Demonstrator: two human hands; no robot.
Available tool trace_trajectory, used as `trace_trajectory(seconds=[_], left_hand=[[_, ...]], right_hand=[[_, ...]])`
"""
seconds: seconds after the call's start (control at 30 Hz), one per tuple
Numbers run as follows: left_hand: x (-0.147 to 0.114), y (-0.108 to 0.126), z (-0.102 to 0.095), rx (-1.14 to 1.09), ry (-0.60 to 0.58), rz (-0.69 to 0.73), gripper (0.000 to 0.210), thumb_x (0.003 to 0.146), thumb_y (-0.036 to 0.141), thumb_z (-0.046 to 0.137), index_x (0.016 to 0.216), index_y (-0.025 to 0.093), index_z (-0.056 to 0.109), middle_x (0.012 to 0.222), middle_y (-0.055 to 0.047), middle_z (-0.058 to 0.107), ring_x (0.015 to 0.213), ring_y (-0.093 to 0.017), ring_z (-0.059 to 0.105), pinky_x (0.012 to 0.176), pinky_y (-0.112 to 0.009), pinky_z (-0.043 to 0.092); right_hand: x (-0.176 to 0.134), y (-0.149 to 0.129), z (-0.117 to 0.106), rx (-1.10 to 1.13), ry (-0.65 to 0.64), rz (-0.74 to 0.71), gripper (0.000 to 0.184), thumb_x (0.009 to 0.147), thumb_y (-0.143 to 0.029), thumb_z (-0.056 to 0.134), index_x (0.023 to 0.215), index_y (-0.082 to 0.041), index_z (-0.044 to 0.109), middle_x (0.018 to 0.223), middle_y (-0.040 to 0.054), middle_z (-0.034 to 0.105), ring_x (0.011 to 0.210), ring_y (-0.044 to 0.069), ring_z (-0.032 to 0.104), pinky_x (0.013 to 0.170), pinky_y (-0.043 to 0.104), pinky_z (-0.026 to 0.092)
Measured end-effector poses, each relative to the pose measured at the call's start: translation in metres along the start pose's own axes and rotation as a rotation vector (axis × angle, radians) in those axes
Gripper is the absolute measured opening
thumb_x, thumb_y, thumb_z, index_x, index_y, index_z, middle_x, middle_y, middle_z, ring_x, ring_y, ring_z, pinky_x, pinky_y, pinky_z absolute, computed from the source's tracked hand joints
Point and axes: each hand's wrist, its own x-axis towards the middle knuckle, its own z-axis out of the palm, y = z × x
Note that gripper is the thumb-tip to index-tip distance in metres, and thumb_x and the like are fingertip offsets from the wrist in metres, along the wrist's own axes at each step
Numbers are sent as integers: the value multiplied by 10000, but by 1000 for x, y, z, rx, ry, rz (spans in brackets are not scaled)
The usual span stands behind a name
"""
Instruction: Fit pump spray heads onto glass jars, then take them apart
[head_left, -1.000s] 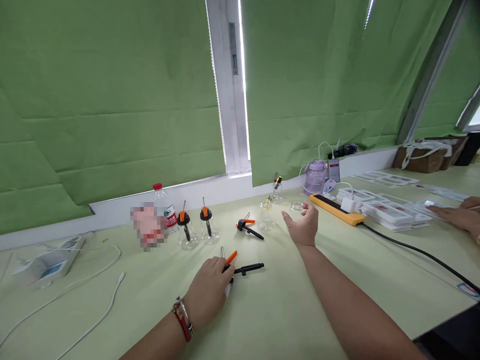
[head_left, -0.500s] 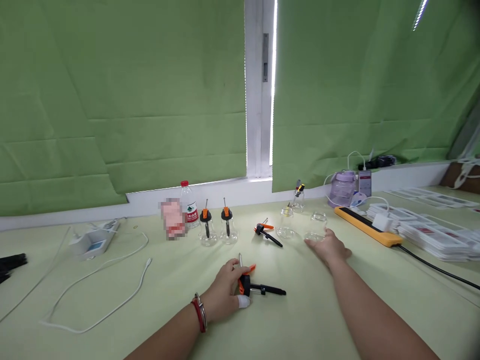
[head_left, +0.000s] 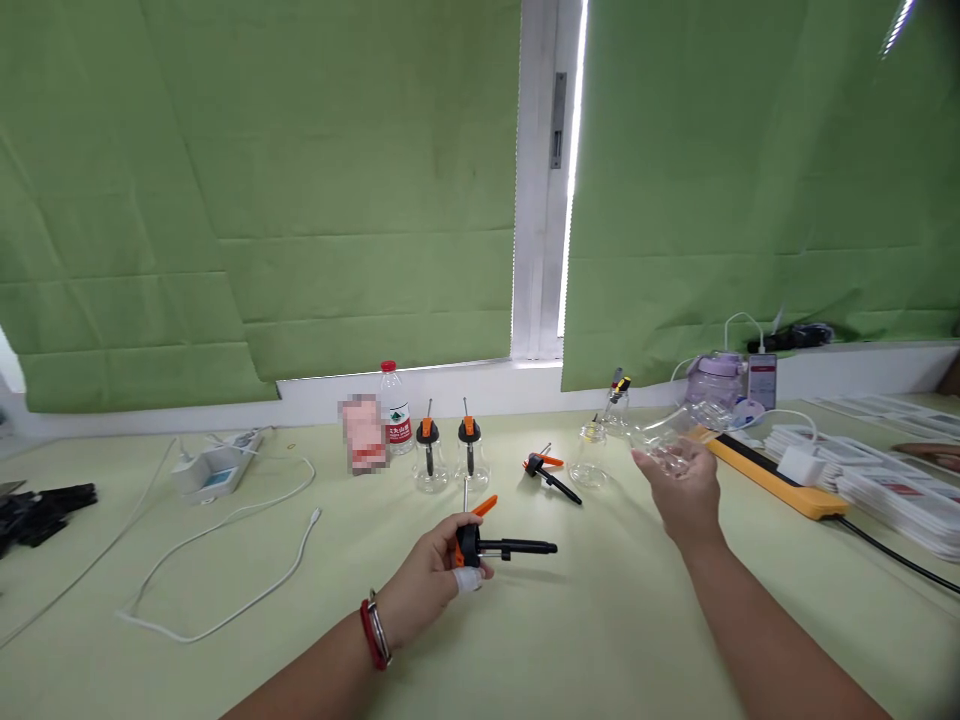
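My left hand (head_left: 431, 575) is closed around an orange-and-black dispenser top (head_left: 471, 545). Its thin metal spout points up and its black stem (head_left: 525, 547) points right, just above the table. At the right, my right hand (head_left: 686, 495) grips a clear glass bottle (head_left: 667, 435), tipped over and raised from the table. Between the hands and farther back lies a similar loose dispenser top (head_left: 551, 475). Beside it stands an open clear glass bottle (head_left: 590, 465). Two more glass bottles, the left one (head_left: 430, 470) and the right one (head_left: 472, 470), stand upright with such tops fitted.
Behind are a red-capped water bottle (head_left: 396, 415), a small jar (head_left: 618, 405) holding tools, and a purple jug (head_left: 712, 380). An orange-and-black power strip (head_left: 780, 478) and white stacked panels (head_left: 885, 480) lie right. A white cable (head_left: 225, 540) curls across the left.
My right hand has picked the glass bottle up off the table and tipped it sideways. My left hand has lifted the dispenser top slightly. The view has shifted a little.
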Motion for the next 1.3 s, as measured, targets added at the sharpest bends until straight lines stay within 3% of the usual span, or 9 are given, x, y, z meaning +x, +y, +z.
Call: trace_trajectory(seconds=[0.1,0.2,0.3,0.4,0.53,0.67,0.83,1.07,1.3], left_hand=[[-2,2,-6,-61,66,54,520,639,162,679,1113,239,480,875,-31,605,791,-176,603,775,-373,452],[-1,0,-17,-90,116,107,485,669,155,660,1111,238,479,859,-22,604,757,-152,585,789,-379,451],[-1,-1,-29,-106,101,107,467,715,171,645,1144,233,470,857,-30,625,782,-155,586,829,-382,441],[-2,1,-38,-164,94,110,396,781,239,603,1157,230,480,910,-49,629,820,-171,595,835,-386,446],[0,2,-44,-184,130,98,354,803,294,588,1142,226,511,907,-42,623,806,-177,605,787,-372,467],[3,0,-46,-136,168,69,375,785,305,611,1137,213,519,876,-44,647,780,-179,612,777,-371,465],[3,1,-45,6,206,42,419,760,311,633,1146,187,524,775,-36,650,722,-181,609,749,-366,463],[3,0,-36,78,236,30,426,684,269,702,1082,203,566,831,-16,595,774,-179,599,676,-297,461],[-1,-2,-23,10,161,13,460,619,265,763,1042,199,596,884,-45,636,798,-189,603,767,-350,483]], right_hand=[[-21,-23,9,151,-178,-98,699,653,-443,680,1222,-234,333,1280,124,448,1033,229,552,820,346,472],[-41,-40,13,-19,-451,-150,692,614,-395,713,1213,-260,393,1188,91,537,1022,245,543,852,390,445],[-54,-50,12,-158,-708,-164,639,601,-338,710,1188,-298,461,1209,58,534,1076,261,511,894,414,418],[-58,-55,10,-141,-852,-88,672,572,-265,716,1201,-304,483,1249,64,507,1128,283,482,868,412,440],[-55,-51,10,112,-1003,91,703,577,-218,728,1225,-279,464,1276,93,460,1164,282,457,783,365,496],[-50,-41,10,276,-1091,268,598,620,-258,720,1176,-256,497,1119,75,506,976,227,558,746,360,509],[-47,-38,8,353,-1136,393,473,669,-302,675,1117,-246,533,1031,56,508,851,190,576,704,367,517],[-61,-46,14,511,-1201,500,439,671,-274,684,1079,-249,523,1016,40,493,850,186,565,709,389,519],[-83,-51,24,544,-1221,510,471,641,-303,725,1063,-260,521,1020,36,488,833,170,562,703,370,514]])
